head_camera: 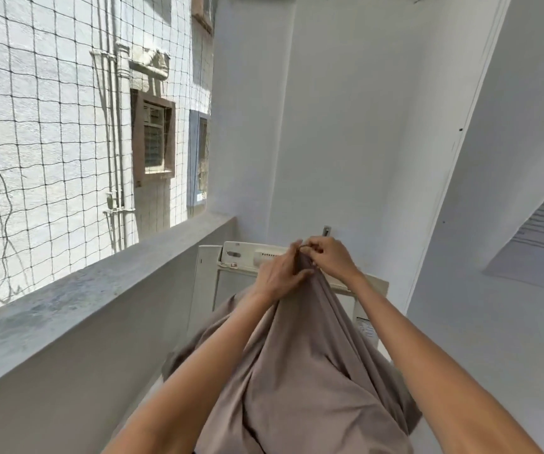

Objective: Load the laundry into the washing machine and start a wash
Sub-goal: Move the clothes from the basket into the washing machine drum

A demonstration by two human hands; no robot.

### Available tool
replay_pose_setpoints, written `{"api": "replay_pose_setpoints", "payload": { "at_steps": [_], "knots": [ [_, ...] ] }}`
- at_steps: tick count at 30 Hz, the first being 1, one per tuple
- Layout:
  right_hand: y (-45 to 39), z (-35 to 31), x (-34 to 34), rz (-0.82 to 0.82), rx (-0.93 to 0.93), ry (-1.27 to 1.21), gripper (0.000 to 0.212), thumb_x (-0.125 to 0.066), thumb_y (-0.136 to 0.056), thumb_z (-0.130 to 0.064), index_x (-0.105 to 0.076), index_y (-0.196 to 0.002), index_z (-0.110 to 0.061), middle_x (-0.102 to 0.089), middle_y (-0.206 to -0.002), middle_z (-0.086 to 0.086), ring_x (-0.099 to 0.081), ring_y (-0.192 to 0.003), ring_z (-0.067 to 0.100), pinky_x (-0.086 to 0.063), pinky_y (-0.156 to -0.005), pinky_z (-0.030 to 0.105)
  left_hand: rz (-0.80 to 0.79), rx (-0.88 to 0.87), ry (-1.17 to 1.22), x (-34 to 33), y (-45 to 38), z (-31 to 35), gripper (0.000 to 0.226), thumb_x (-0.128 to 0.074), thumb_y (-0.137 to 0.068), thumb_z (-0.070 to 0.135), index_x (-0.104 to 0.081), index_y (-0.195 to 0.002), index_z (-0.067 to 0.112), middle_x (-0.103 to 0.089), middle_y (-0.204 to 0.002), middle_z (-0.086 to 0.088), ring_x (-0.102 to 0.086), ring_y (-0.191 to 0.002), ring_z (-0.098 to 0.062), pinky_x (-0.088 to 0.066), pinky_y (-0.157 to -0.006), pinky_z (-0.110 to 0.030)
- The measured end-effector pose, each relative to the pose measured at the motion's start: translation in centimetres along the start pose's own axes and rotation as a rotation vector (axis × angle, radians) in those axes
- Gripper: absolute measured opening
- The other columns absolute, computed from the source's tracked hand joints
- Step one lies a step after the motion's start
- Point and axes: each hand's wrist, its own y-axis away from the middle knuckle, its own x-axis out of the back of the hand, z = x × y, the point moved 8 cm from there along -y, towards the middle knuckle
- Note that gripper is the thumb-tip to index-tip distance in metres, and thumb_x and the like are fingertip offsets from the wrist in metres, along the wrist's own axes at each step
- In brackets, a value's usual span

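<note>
The cloth (303, 371) is smooth, matt taupe fabric; the washer (247, 257) is glossy cream plastic; the ledge (84, 306) is rough concrete.

Two bare hands, the left hand (278, 276) and the right hand (327, 257); one large taupe fabric sheet (300, 371); one white top-loading washing machine (247, 257) at the far wall; one black mesh net (51, 126) on the left.

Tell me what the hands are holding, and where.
Both the left hand and right hand pinch the brown cloth at its bunched top edge.
</note>
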Motion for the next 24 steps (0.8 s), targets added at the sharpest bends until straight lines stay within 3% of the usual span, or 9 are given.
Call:
{"api": "replay_pose_setpoints", "payload": {
  "at_steps": [3,6,8,10,14,16,20,22,24],
  "knots": [
    [1.1,2.7,-0.1,0.049,-0.092,-0.203,0.008,-0.063,-0.089,-0.019,-0.065,-0.094,-0.013,-0.067,-0.083,0.005,-0.064,-0.066,0.019,-0.055,-0.065,0.034,0.16,0.073,0.179,0.1,-0.3,0.4,0.026,-0.054,-0.093,0.032,-0.06,-0.113,0.018,-0.071,-0.105,-0.007,-0.064,-0.1,-0.031,-0.049,-0.079,-0.043],
    [3.6,6.6,-2.0,-0.144,-0.181,-0.165,0.011,-0.063,-0.09,-0.021,-0.063,-0.1,-0.018,-0.064,-0.083,-0.001,-0.06,-0.055,0.009,-0.049,-0.049,0.018,0.243,0.093,0.289,0.7,-0.4,0.7,0.016,-0.055,-0.092,0.023,-0.067,-0.102,0.018,-0.072,-0.1,-0.005,-0.066,-0.097,-0.028,-0.05,-0.078,-0.041],
    [6.1,9.2,-4.0,-0.314,-0.231,-0.033,0.016,-0.057,-0.093,-0.027,-0.067,-0.091,-0.014,-0.063,-0.072,0.001,-0.059,-0.055,0.015,-0.05,-0.053,0.025,0.3,0.091,0.3,1.1,-0.4,0.9,0.012,-0.055,-0.092,0.02,-0.065,-0.098,0.018,-0.073,-0.094,-0.005,-0.066,-0.091,-0.03,-0.048,-0.07,-0.036],
    [8.2,11.2,-4.8,-0.326,-0.31,-0.023,0.026,-0.051,-0.096,-0.033,-0.066,-0.081,-0.018,-0.063,-0.068,0.001,-0.061,-0.06,0.02,-0.047,-0.06,0.031,0.363,0.094,0.332,1.6,-0.3,1.2,0.01,-0.054,-0.091,0.018,-0.064,-0.094,0.019,-0.073,-0.09,-0.004,-0.066,-0.087,-0.03,-0.04,-0.066,-0.034],
    [7.9,10.6,0.4,0.054,-0.325,0.206,0.035,-0.042,-0.097,-0.045,-0.068,-0.094,-0.022,-0.071,-0.089,0.004,-0.064,-0.09,0.028,-0.039,-0.063,0.031,0.475,0.202,0.458,3.2,-1.1,0.9,0.011,-0.051,-0.094,0.025,-0.061,-0.096,0.02,-0.072,-0.091,-0.006,-0.064,-0.087,-0.032,-0.033,-0.062,-0.032],
    [5.6,7.7,5.0,0.275,-0.286,0.207,0.028,-0.044,-0.096,-0.033,-0.063,-0.085,-0.016,-0.069,-0.087,0.009,-0.062,-0.087,0.035,-0.038,-0.062,0.034,0.5,0.31,0.479,4.6,-1.8,0.0,0.017,-0.046,-0.096,0.037,-0.056,-0.097,0.023,-0.07,-0.094,-0.008,-0.062,-0.09,-0.035,-0.032,-0.063,-0.032],
    [0.2,-0.9,11.9,0.506,-0.157,0.189,0.023,-0.044,-0.087,-0.016,-0.04,-0.065,-0.013,-0.059,-0.07,0.012,-0.055,-0.071,0.035,-0.027,-0.056,0.032,0.403,0.338,0.426,6.0,-3.4,0.3,0.029,-0.048,-0.092,0.041,-0.046,-0.115,0.023,-0.064,-0.111,-0.009,-0.058,-0.106,-0.032,-0.042,-0.077,-0.037],
    [-2.4,-5.2,13.3,0.558,-0.089,0.18,0.024,-0.044,-0.087,-0.019,-0.043,-0.063,-0.015,-0.056,-0.066,0.004,-0.056,-0.07,0.033,-0.026,-0.056,0.03,0.321,0.25,0.653,6.0,-4.0,2.1,0.053,-0.052,-0.087,0.038,-0.035,-0.133,0.017,-0.053,-0.125,-0.009,-0.051,-0.116,-0.023,-0.043,-0.097,-0.038],
    [-4.3,-7.9,13.0,0.534,-0.065,0.208,0.024,-0.045,-0.088,-0.025,-0.053,-0.067,-0.016,-0.064,-0.074,0.005,-0.06,-0.077,0.033,-0.03,-0.059,0.029,0.242,0.162,1.027,5.9,-4.3,4.4,0.061,-0.049,-0.085,0.043,-0.033,-0.135,0.013,-0.051,-0.123,-0.005,-0.051,-0.112,-0.011,-0.046,-0.096,-0.023]
  ]
}}
